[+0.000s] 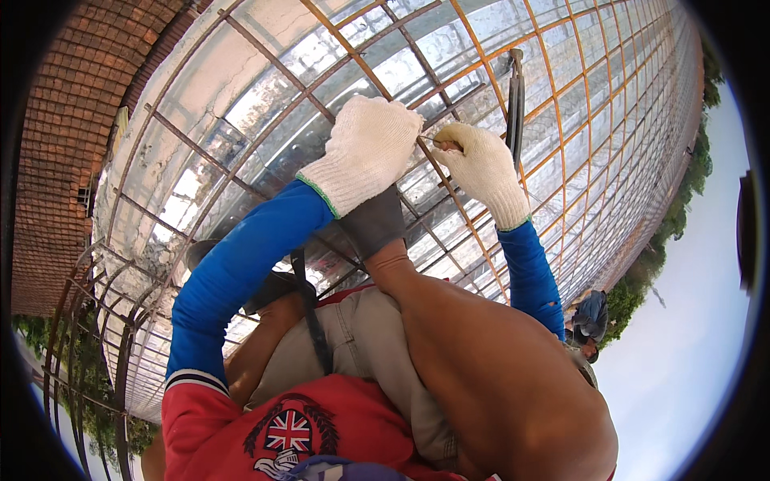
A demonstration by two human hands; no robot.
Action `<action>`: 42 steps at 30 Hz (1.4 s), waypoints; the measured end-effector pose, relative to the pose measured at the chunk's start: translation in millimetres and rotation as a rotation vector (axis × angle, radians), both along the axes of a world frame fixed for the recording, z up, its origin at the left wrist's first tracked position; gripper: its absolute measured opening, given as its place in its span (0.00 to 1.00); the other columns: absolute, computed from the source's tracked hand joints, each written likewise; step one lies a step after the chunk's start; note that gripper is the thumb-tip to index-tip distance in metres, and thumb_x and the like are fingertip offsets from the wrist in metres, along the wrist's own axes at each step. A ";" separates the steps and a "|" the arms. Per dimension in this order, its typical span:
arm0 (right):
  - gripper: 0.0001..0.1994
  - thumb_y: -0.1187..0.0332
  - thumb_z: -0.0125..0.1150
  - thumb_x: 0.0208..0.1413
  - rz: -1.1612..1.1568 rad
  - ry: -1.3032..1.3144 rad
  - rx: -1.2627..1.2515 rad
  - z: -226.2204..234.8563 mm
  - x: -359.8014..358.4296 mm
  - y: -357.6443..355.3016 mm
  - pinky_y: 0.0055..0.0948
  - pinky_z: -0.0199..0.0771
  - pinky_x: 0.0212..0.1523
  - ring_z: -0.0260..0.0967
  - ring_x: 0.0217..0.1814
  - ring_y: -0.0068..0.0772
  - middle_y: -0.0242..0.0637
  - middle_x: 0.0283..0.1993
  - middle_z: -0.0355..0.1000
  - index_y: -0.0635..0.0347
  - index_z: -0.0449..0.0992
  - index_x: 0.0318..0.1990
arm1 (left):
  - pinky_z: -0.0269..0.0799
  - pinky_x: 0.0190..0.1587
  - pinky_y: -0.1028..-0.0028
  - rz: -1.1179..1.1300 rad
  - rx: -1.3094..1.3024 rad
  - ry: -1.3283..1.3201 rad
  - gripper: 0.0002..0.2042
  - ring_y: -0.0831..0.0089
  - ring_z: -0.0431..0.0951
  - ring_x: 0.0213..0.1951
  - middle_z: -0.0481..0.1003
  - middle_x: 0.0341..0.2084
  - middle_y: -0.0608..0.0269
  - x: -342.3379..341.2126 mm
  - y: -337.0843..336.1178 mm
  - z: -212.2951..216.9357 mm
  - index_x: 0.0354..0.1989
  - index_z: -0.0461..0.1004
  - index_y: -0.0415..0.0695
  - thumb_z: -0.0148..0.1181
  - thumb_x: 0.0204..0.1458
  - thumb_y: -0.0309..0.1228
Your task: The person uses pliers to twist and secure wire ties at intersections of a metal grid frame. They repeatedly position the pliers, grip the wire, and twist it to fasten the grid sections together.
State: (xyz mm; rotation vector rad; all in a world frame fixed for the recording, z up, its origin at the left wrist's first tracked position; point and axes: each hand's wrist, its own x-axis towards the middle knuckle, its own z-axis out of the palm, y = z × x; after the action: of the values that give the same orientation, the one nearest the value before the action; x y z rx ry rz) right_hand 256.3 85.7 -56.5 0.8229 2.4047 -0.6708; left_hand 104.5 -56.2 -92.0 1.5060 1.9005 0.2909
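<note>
My left hand (370, 151), in a white knit glove with green trim, is closed at a crossing of the rusty rebar grid (464, 212); its fingers are mostly turned away, so what it grips is hidden. Just to its right, my right hand (481, 170), gloved the same way, pinches a short thin tie wire (431, 139) between thumb and forefinger. The wire reaches toward the bar beside the left fingertips. A dark long-handled tool (515, 104) hangs upright on the grid, above and right of my right hand.
Shiny silver sheeting (277, 104) lies under the bars. My dark shoe (375, 220) rests on the grid below my left hand. Bent rebar ends (124, 345) stick out at lower left, near a tiled roof (72, 120). Another person (590, 317) is at the right edge.
</note>
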 end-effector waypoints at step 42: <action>0.14 0.68 0.64 0.56 -0.341 0.090 -0.383 4.4 0.9 -0.6 0.33 0.76 0.39 0.75 0.35 0.27 0.40 0.32 0.78 0.70 0.83 0.44 | 0.81 0.49 0.56 0.849 -0.023 -0.377 0.12 0.51 0.84 0.46 0.82 0.42 0.52 88.0 -0.4 17.0 0.51 0.82 0.47 0.63 0.61 0.34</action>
State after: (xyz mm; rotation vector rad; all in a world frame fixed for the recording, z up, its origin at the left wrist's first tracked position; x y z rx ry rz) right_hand 257.2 85.1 -52.1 1.0578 2.1240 -1.2783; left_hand 192.5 -56.6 -75.0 0.4918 2.0992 0.8543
